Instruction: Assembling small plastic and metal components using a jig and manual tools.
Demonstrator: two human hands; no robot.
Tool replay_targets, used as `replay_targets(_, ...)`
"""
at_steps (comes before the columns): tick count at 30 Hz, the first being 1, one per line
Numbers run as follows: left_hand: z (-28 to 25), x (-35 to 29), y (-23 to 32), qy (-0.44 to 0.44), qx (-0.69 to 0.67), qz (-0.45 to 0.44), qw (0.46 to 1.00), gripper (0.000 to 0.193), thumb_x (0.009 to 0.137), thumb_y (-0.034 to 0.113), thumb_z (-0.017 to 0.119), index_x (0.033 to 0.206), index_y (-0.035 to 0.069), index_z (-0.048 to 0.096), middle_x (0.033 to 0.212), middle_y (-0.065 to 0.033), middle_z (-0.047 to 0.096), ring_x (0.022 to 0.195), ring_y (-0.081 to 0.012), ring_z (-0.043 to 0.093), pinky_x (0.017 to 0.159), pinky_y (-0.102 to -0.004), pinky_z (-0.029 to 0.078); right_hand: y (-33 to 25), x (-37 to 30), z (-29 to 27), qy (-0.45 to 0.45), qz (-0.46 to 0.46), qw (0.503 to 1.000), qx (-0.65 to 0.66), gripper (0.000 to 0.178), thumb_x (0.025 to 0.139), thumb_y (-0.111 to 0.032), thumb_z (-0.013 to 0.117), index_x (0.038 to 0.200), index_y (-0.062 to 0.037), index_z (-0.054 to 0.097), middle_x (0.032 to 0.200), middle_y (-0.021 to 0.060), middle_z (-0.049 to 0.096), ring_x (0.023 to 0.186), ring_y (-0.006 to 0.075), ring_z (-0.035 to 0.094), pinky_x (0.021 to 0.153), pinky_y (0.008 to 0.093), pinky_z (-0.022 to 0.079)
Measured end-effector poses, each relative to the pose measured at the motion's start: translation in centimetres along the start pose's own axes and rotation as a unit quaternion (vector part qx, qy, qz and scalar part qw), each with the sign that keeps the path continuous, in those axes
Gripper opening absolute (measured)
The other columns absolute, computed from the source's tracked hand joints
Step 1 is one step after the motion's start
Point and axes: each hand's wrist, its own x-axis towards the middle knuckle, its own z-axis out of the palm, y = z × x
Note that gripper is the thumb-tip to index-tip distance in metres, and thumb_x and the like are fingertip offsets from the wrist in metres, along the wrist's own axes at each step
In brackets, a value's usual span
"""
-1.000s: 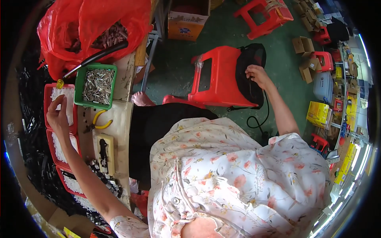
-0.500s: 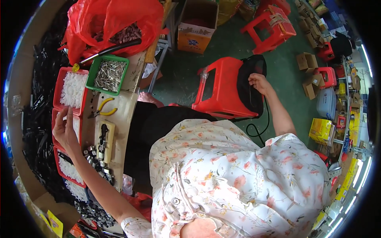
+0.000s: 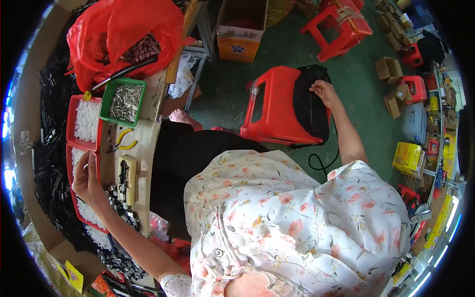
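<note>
My left hand (image 3: pixel 89 185) hangs over the middle red tray (image 3: pixel 98 166), which holds small white parts. Its thumb and fingertips are drawn together; whether a tiny part sits between them is too small to see. Off to the right, my right hand (image 3: pixel 324 93) is above a black bag-like thing (image 3: pixel 310 111) on a red plastic stool (image 3: pixel 277 111). The fingers there are curled together, and anything in them is hidden. Beside my left hand lies a cream block fixture (image 3: pixel 131 180) with a black and metal piece on it. Yellow-handled pliers (image 3: pixel 127 145) rest farther up the bench.
A green tray (image 3: pixel 102 110) of metal pins adjoins a red tray (image 3: pixel 69 116) of white parts. Behind them are a black-handled tool (image 3: pixel 126 73) and a red plastic bag (image 3: pixel 118 24). Black strips (image 3: pixel 52 163) fill the far left. A carton (image 3: pixel 237 47) and another red stool (image 3: pixel 336 29) stand on the floor.
My left hand has come down and slightly right in the picture, its fingers drawing together. My right hand stays by the black bag-like thing, a little higher in view. The whole view has shifted slightly.
</note>
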Motion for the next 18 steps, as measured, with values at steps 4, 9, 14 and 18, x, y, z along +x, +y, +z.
replay_targets(4, 1.5, 0.1, 2.2, -0.003, -0.009, -0.007, 1.000, 0.021, 0.093, 0.011, 0.072, 0.108, -0.003, 0.074, 0.097, -0.0052, 0.073, 0.088, -0.0080, 0.063, 0.082, -0.0226, 0.050, -0.1, 0.0, -0.1, -0.020, -0.014, 1.000, 0.008, 0.013, 0.093, -0.020, 0.062, 0.097, -0.0077, 0.066, 0.092, 0.0064, 0.070, 0.087, 0.0213, 0.072, 0.076, 0.0292, 0.050)
replay_targets(9, 2.7, -0.1, 3.7, -0.006, -0.041, -0.016, 0.999, 0.019, 0.092, 0.010, 0.072, 0.107, -0.003, 0.074, 0.096, -0.0044, 0.073, 0.087, -0.0072, 0.062, 0.080, -0.0219, 0.049, 0.0, -0.3, 0.1, -0.014, -0.026, 1.000, 0.001, 0.013, 0.093, -0.020, 0.062, 0.098, -0.0083, 0.066, 0.092, 0.0058, 0.071, 0.086, 0.0206, 0.072, 0.075, 0.0288, 0.051)
replay_targets(14, 3.3, -2.0, 2.6, 0.037, -0.114, -0.069, 0.990, 0.015, 0.091, 0.001, 0.071, 0.104, -0.004, 0.074, 0.096, -0.0053, 0.073, 0.088, -0.0083, 0.064, 0.082, -0.0220, 0.050, -1.4, -1.1, 3.9, 0.005, -0.029, 0.995, -0.099, 0.014, 0.094, -0.019, 0.063, 0.100, -0.0078, 0.067, 0.092, 0.0052, 0.070, 0.082, 0.0189, 0.070, 0.074, 0.0278, 0.052)
replay_targets(18, 2.5, -4.7, 2.4, 0.047, -0.153, -0.124, 0.979, 0.013, 0.090, -0.002, 0.070, 0.102, -0.005, 0.073, 0.094, -0.0050, 0.072, 0.087, -0.0091, 0.065, 0.081, -0.0217, 0.050, 0.8, 0.3, 1.6, 0.009, -0.047, 0.998, 0.042, 0.017, 0.093, -0.015, 0.065, 0.106, -0.0053, 0.067, 0.093, 0.0064, 0.069, 0.089, 0.0198, 0.068, 0.084, 0.0358, 0.056)
